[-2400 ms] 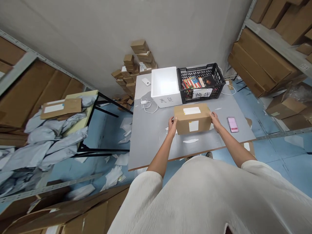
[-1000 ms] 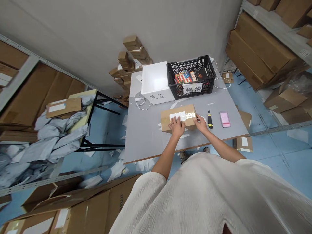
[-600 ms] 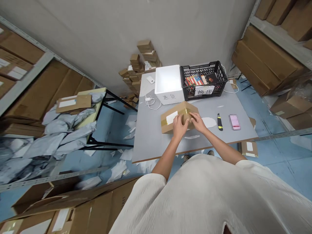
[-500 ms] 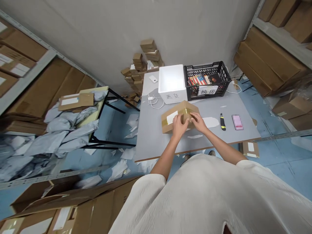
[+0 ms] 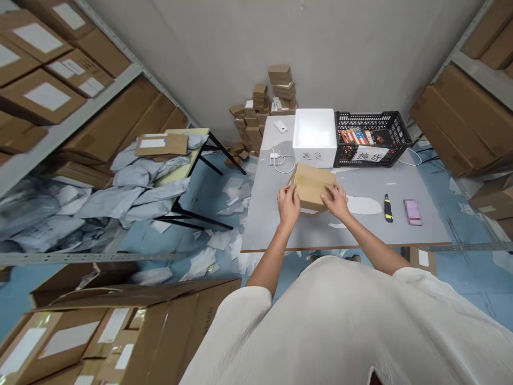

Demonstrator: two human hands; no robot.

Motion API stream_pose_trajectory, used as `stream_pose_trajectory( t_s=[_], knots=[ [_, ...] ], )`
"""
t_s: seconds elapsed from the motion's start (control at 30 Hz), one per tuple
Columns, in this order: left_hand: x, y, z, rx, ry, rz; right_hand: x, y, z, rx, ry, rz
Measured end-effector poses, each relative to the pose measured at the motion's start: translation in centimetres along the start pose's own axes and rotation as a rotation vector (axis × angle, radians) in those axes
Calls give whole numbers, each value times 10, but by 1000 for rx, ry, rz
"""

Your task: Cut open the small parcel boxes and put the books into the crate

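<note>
A taped cardboard box is gripped between my two hands over the grey table. My left hand holds its left end, fingers curled around the edge. On the opposite side, my right hand has its thumb on the near face and its fingers at the right edge. A white label shows partly along the box's lower near side. Right of the box lies a white paper patch. Farther right are a black and yellow utility knife and a blurred pink phone-like item.
Behind the box stand a white foam box and a black plastic crate with books inside. A white cable and a white phone lie at the table's left. Grey parcels fill the side table; papers litter the floor.
The box has been turned, so its taped broad face now shows upward. My hands have moved from its near corner to its opposite ends. The camera view has swung left.
</note>
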State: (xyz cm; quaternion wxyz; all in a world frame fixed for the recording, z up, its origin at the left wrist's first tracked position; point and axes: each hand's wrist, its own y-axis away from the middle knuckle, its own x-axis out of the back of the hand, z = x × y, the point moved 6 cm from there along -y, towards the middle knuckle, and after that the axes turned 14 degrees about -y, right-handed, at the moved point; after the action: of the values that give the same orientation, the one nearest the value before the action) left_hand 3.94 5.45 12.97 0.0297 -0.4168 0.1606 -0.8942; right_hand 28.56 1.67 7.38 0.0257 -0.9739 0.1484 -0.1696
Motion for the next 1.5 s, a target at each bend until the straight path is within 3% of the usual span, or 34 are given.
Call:
stream_pose_trajectory(
  t_s=[0.17,0.33,0.47,0.8,0.93,1.07,1.17,1.33,1.5],
  knots=[
    [4,0,-16,31,46,3,-13,6,5,-111,-126,-24],
    [-4,-3,-2,6,59,-25,2,9,8,-135,-193,8],
    [-27,-4,19,10,102,-69,39,9,12,-105,-230,67],
    [-121,10,106,-24,211,-179,167,4,42,-89,-164,192],
    [-149,19,129,-1,194,-234,201,8,53,-84,-148,186],
    [-156,22,147,-5,68,-177,210,11,64,-112,-205,142],
    [-154,22,167,-91,-13,-132,211,12,73,-142,-264,134],
    [-160,30,205,-307,-52,-200,224,12,86,-109,-198,204],
    [-166,41,225,-427,-146,-269,221,10,93,-123,-246,203]
  ],
)
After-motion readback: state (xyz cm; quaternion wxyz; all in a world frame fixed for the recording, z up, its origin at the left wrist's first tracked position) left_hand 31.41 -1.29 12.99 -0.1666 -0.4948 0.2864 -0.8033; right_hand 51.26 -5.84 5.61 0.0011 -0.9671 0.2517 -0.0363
